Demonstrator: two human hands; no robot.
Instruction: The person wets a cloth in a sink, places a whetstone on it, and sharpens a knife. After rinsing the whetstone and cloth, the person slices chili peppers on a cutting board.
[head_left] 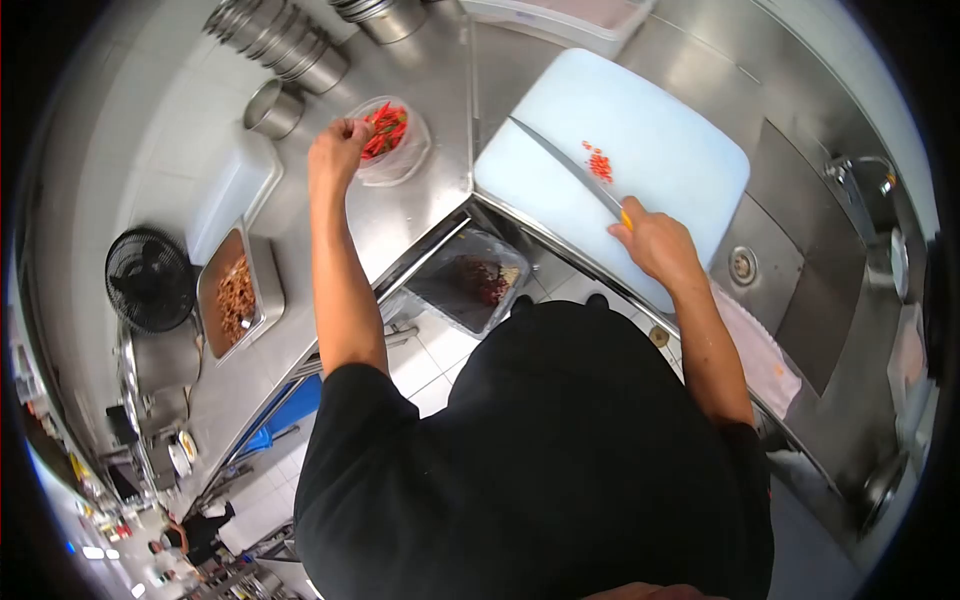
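Note:
At the left rim of a clear plastic tub, my left hand [338,150] is closed with its fingertips together. Whatever they pinch is too small to make out. Whole red chilies [388,132], some with green, fill the tub [405,165]. My right hand [658,243] is wrapped round the yellow handle of a kitchen knife [565,160]. Its long blade lies low over a white cutting board [655,110], tip toward the board's left edge. Just beyond the blade is a small heap of chopped red chili [598,163].
Stacked steel containers [275,45] and a steel pot [273,110] stand at the back left. A steel pan of brown food [237,297] sits near a black fan [149,280]. Below the counter corner is a lined bin [465,285]. A sink [770,270] lies right; another person [200,535] is far off.

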